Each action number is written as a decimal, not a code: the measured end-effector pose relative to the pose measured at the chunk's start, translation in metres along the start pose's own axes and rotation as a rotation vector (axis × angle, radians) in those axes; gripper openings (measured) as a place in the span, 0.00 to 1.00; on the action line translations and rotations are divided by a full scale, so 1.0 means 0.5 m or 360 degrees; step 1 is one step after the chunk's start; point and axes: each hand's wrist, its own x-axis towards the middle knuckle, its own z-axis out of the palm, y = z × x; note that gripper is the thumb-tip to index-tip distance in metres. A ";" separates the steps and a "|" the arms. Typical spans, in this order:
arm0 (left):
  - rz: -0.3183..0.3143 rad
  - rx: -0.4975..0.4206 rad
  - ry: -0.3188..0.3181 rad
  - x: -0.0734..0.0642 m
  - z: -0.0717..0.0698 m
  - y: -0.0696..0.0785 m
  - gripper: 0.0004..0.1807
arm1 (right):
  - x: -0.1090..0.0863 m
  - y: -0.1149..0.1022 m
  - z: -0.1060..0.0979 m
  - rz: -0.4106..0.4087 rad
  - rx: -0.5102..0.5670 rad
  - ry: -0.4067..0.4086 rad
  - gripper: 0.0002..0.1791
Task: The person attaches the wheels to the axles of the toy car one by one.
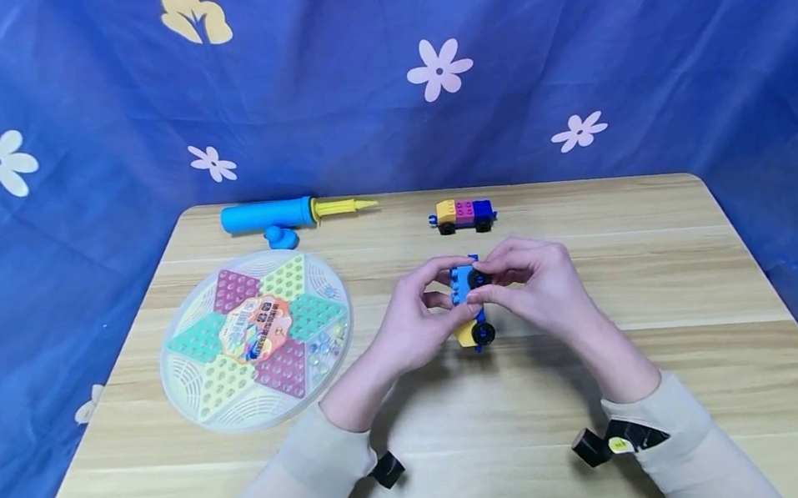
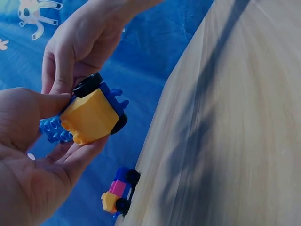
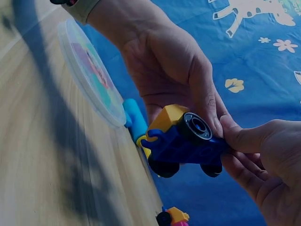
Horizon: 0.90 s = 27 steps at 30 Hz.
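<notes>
Between both hands is a toy car (image 1: 459,279) of building blocks, with a blue base, black wheels, a yellow block and a light blue block. It is turned on its side in the head view, wheels facing right. My left hand (image 1: 418,314) grips its block side, thumb across the yellow end. With thumb and fingers my right hand (image 1: 535,281) pinches the car near the far wheel. In the right wrist view the blue underside (image 3: 188,148) and a coupling hook show at the near end. The left wrist view shows the yellow block (image 2: 91,117) close up.
Behind the hands stands a second block car (image 1: 465,213), yellow, magenta and blue. A round Chinese checkers board (image 1: 182,387) lies at the left. Beyond it are a blue pump (image 1: 266,215) with a yellow nozzle and a small blue duck (image 1: 281,238). A blue curtain borders the table.
</notes>
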 end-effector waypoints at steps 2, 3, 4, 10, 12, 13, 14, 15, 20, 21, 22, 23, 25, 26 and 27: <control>0.0030 0.0020 -0.0009 0.000 -0.002 -0.002 0.29 | -0.002 0.001 0.002 -0.0011 -0.0001 0.0016 0.16; 0.0051 0.0031 -0.0017 0.001 -0.003 -0.003 0.29 | -0.004 0.002 0.003 -0.0026 -0.0008 0.0026 0.16; 0.0076 0.0045 -0.0028 0.001 -0.005 -0.004 0.29 | -0.005 0.002 0.003 -0.0047 -0.0010 0.0035 0.17; 0.0181 0.0273 -0.0065 0.001 -0.015 -0.007 0.28 | -0.011 0.006 0.007 -0.0142 -0.0033 0.0056 0.16; 0.0183 0.0369 -0.0045 -0.001 -0.018 -0.007 0.29 | -0.012 0.007 0.008 -0.0163 -0.0047 0.0065 0.16; 0.0175 0.0403 -0.0028 -0.002 -0.020 -0.007 0.30 | -0.013 0.007 0.008 -0.0170 -0.0052 0.0070 0.16; 0.0164 0.0424 -0.0009 -0.002 -0.021 -0.007 0.31 | -0.014 0.007 0.008 -0.0175 -0.0053 0.0076 0.16; 0.0156 0.0442 0.0014 -0.002 -0.023 -0.008 0.32 | -0.015 0.007 0.009 -0.0181 -0.0052 0.0081 0.16; 0.0101 0.0516 0.0148 -0.003 -0.030 -0.007 0.34 | -0.020 0.010 0.004 -0.0191 -0.0052 0.0088 0.16; 0.0093 0.0543 0.0170 -0.004 -0.031 -0.007 0.32 | -0.020 0.010 0.002 -0.0188 -0.0054 0.0084 0.16; 0.0088 0.0571 0.0187 -0.004 -0.032 -0.006 0.30 | -0.021 0.010 0.000 -0.0179 -0.0058 0.0077 0.17; 0.0086 0.0602 0.0197 -0.005 -0.033 -0.006 0.28 | -0.021 0.011 -0.003 -0.0167 -0.0065 0.0063 0.18; 0.0099 0.0661 0.0198 -0.005 -0.034 -0.006 0.26 | -0.021 0.011 -0.009 -0.0123 -0.0084 0.0022 0.21; 0.0110 0.0701 0.0195 -0.005 -0.034 -0.006 0.25 | -0.020 0.010 -0.011 -0.0094 -0.0102 -0.0012 0.23; 0.0126 0.0748 0.0188 -0.005 -0.034 -0.006 0.25 | -0.020 0.009 -0.013 -0.0064 -0.0132 -0.0056 0.25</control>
